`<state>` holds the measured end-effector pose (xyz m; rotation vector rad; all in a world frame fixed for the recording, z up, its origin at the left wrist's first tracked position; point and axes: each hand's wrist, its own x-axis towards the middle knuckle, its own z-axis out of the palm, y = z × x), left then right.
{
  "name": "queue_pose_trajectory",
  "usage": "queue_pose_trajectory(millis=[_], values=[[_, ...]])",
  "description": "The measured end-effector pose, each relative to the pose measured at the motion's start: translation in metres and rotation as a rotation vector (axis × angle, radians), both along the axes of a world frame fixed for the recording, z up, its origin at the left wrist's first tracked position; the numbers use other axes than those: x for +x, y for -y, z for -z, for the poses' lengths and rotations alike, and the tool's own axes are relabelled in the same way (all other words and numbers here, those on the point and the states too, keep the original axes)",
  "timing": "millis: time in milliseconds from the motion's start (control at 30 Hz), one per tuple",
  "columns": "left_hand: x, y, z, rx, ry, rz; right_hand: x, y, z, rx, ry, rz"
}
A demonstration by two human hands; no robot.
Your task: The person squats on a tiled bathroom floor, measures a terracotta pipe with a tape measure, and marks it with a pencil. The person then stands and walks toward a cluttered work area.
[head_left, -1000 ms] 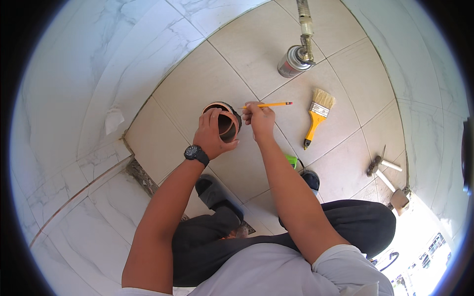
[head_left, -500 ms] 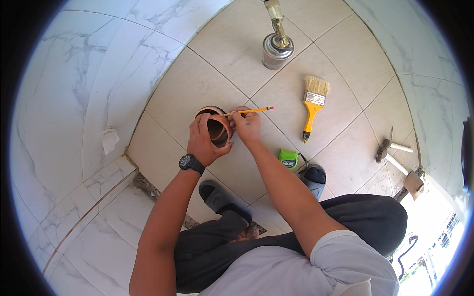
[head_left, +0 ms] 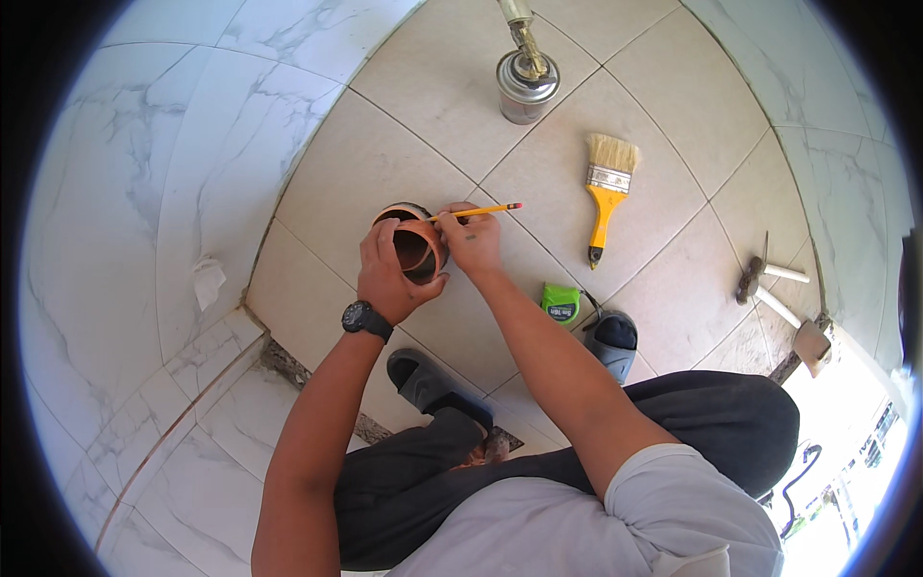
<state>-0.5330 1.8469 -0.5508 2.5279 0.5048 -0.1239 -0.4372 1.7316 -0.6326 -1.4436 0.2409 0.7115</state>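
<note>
My left hand [head_left: 387,274], with a black watch on its wrist, grips a short orange pipe piece [head_left: 420,247] held over a round dark floor opening [head_left: 402,212] in the beige tiles. My right hand [head_left: 469,240] holds a yellow pencil [head_left: 481,211] with its tip at the pipe's upper rim. The two hands touch at the pipe. Most of the floor opening is hidden behind the pipe and my left hand.
A yellow-handled paintbrush [head_left: 606,192] lies to the right. A metal can with a nozzle [head_left: 525,82] stands at the top. A green tape measure [head_left: 561,301] lies by my dark sandals [head_left: 612,338]. A hammer [head_left: 769,288] lies far right. White marble tiles line the left wall.
The view has shifted slightly, so everything sits a little higher and further left. My hands stay at the pipe, and the pencil tip has closed in on its rim.
</note>
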Motion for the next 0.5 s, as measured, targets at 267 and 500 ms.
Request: queue_pose_trajectory(millis=[267, 500], values=[[0.0005, -0.0002, -0.0006, 0.006, -0.002, 0.002, 0.0006, 0.0009, -0.0005, -0.014, -0.019, -0.034], [-0.0002, -0.0001, 0.0005, 0.009, 0.012, 0.008, -0.0022, 0.0009, 0.0004, 0.009, -0.05, -0.016]])
